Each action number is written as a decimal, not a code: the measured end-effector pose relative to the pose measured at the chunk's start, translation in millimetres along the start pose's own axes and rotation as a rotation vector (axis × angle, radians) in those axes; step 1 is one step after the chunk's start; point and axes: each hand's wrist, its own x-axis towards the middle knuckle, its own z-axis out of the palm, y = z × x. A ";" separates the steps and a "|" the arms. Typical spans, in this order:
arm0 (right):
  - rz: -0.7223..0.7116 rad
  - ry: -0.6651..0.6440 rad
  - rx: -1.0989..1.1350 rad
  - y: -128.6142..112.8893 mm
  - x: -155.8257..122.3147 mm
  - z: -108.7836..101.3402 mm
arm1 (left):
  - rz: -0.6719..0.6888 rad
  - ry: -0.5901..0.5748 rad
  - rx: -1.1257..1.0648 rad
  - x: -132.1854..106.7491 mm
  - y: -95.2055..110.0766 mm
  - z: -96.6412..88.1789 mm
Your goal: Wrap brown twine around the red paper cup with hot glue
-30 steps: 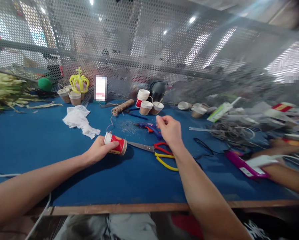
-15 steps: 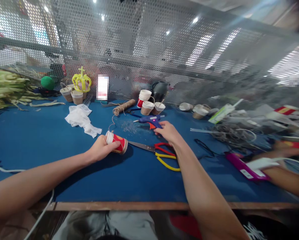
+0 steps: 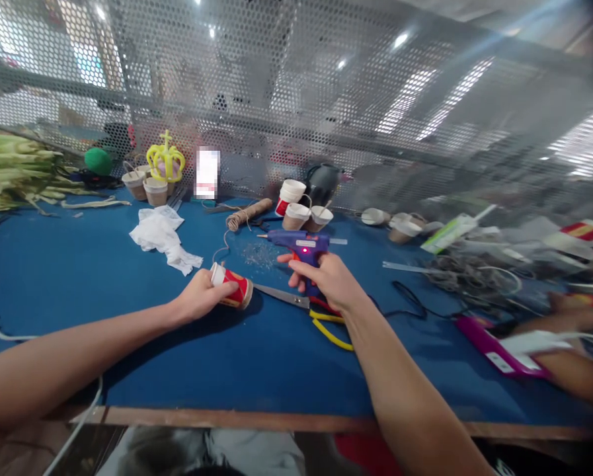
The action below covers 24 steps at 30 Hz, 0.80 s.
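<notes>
My left hand (image 3: 199, 299) is closed around a red and white paper cup (image 3: 231, 289) lying on its side on the blue table (image 3: 256, 357). A strand of twine runs from the cup's end back to a twine spool (image 3: 244, 215). My right hand (image 3: 326, 281) grips the handle of a blue hot glue gun (image 3: 296, 243), held upright above the table with its nozzle pointing left and a red light lit on its side. Scissors with red and yellow handles (image 3: 306, 305) lie just under my right hand.
A crumpled white tissue (image 3: 160, 235), wrapped cups (image 3: 303, 215), a yellow crown (image 3: 166, 160) and green stalks (image 3: 13, 172) lie toward the back. A perforated metal screen (image 3: 296, 99) closes the far side. Another person's arm (image 3: 568, 350) and a magenta tool (image 3: 494, 344) are at the right.
My right hand reached to the glue gun, took hold of it and lifted it upright, drawing it nearer to the cup. My left hand kept holding the cup in place.
</notes>
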 end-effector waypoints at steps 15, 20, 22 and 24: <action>-0.043 -0.104 -0.497 -18.5 -29.6 17.6 | 0.050 0.045 0.163 6.0 0.3 -7.9; -0.214 -0.072 -0.586 -16.2 -30.6 18.2 | 0.060 0.062 0.188 6.9 -2.0 -8.9; -0.267 -0.064 -0.615 -16.8 -31.0 18.4 | 0.067 0.061 0.182 6.8 -1.9 -9.0; -0.290 -0.068 -0.634 -17.6 -31.3 18.4 | 0.073 0.060 0.186 6.5 -1.6 -8.7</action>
